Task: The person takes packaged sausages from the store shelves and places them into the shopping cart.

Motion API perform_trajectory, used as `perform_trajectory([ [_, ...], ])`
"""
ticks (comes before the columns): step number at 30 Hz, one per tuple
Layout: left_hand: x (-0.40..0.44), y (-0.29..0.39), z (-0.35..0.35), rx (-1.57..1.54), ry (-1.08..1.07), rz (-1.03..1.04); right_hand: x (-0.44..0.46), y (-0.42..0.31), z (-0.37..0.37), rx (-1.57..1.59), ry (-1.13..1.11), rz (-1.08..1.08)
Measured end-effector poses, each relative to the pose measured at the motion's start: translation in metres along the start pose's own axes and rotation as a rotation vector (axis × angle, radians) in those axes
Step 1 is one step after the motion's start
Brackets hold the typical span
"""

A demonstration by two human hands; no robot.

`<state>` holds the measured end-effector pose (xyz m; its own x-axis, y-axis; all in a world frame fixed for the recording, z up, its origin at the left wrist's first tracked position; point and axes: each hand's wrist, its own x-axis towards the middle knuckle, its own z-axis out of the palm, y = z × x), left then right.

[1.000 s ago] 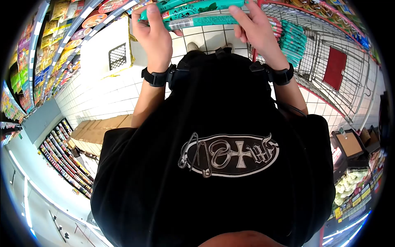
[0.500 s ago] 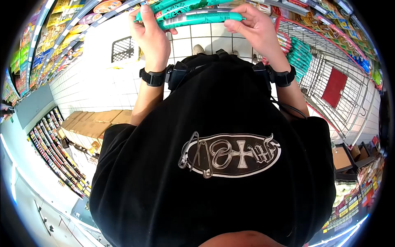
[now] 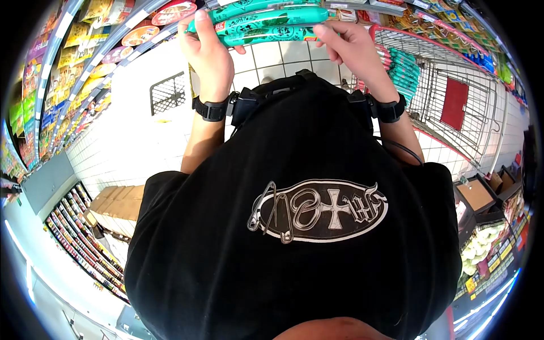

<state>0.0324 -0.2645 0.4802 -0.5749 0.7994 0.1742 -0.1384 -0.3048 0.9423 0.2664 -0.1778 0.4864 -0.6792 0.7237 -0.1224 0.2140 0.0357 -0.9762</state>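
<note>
Several long, green, sausage-shaped packets [image 3: 272, 35] with printed characters lie side by side at the top of the head view. My left hand [image 3: 208, 59] is closed around their left ends, thumb on top and a fingertip showing below. At the right ends, my right hand [image 3: 356, 50] has its thumb against the lower packets and its other fingers curled; part of its grip is hidden. More green packets [image 3: 403, 73] are piled in a wire shopping cart [image 3: 479, 93] to the right of my right hand.
Shelves of bagged goods [image 3: 85, 34] curve along the upper left, and more hanging packets [image 3: 436, 22] line the upper right. A black grid panel [image 3: 168, 95] is left of my left wrist. Cardboard boxes [image 3: 116, 205] stand at the lower left.
The held packets have turned, so printed characters now show where a barcode faced me. My right hand has come slightly down and its fingers are more curled. The surroundings have shifted a little.
</note>
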Motion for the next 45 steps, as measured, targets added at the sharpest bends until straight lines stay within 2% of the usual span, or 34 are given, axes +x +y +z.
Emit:
perform_trajectory([
  [1,0.003,0.0,-0.005,0.005,-0.02,0.011,0.0,0.002,0.001,0.0,0.007,0.002],
  [3,0.009,0.001,-0.009,-0.008,-0.054,0.04,0.001,0.007,0.004,0.058,-0.131,-0.096],
  [7,0.007,0.003,0.002,0.055,-0.057,0.103,0.007,-0.002,0.01,0.033,-0.11,-0.193],
  [9,0.005,0.002,0.005,0.1,-0.053,0.145,0.009,-0.014,0.013,-0.092,-0.351,-0.164],
  [10,0.003,0.001,0.004,0.1,-0.054,0.14,0.013,-0.012,0.014,-0.089,-0.35,-0.159],
  [12,0.006,-0.004,0.002,0.17,-0.099,0.181,0.028,-0.012,0.013,-0.245,-0.619,-0.091],
  [13,0.007,-0.005,0.0,0.231,-0.105,0.22,0.029,-0.013,0.016,-0.295,-0.628,-0.093],
  [17,0.007,-0.003,-0.002,0.249,-0.037,0.177,0.028,-0.023,0.03,-0.085,-0.507,-0.098],
  [22,0.011,-0.007,-0.006,0.155,0.045,0.099,0.031,-0.018,0.021,-0.223,-0.433,-0.084],
  [24,0.014,-0.007,-0.008,-0.094,0.165,0.033,0.027,-0.011,0.012,-0.305,-0.262,-0.204],
  [26,0.015,-0.013,-0.014,-0.1,0.167,0.046,0.023,-0.002,0.009,-0.256,-0.269,-0.163],
  [28,0.02,-0.018,-0.021,-0.101,0.178,0.071,0.024,0.008,0.013,-0.068,-0.174,-0.219],
  [29,0.019,-0.013,-0.015,-0.048,0.163,0.129,0.026,0.004,0.012,-0.128,-0.237,-0.12],
  [30,0.018,-0.013,-0.012,-0.049,0.159,0.127,0.027,0.001,0.015,-0.126,-0.233,-0.118],
  [32,0.016,-0.016,-0.007,-0.133,0.12,0.112,0.03,-0.009,0.024,-0.014,-0.222,-0.267],
  [33,0.013,-0.015,-0.003,-0.137,0.094,0.104,0.03,-0.015,0.024,-0.01,-0.232,-0.176],
  [37,0.007,-0.023,0.007,-0.121,0.105,0.027,0.033,-0.017,0.037,0.08,-0.216,-0.231],
  [39,0.002,-0.017,0.022,-0.127,0.068,-0.011,0.029,-0.014,0.039,0.268,-0.129,-0.418],
  [40,0.0,-0.014,0.025,-0.126,0.035,-0.051,0.029,-0.011,0.039,0.271,-0.127,-0.414],
  [41,0.004,-0.019,0.026,-0.149,0.002,0.014,0.03,-0.008,0.036,0.244,-0.148,-0.396],
  [45,0.009,-0.02,0.025,-0.046,0.024,0.005,0.022,-0.003,0.029,0.158,-0.111,-0.409],
])
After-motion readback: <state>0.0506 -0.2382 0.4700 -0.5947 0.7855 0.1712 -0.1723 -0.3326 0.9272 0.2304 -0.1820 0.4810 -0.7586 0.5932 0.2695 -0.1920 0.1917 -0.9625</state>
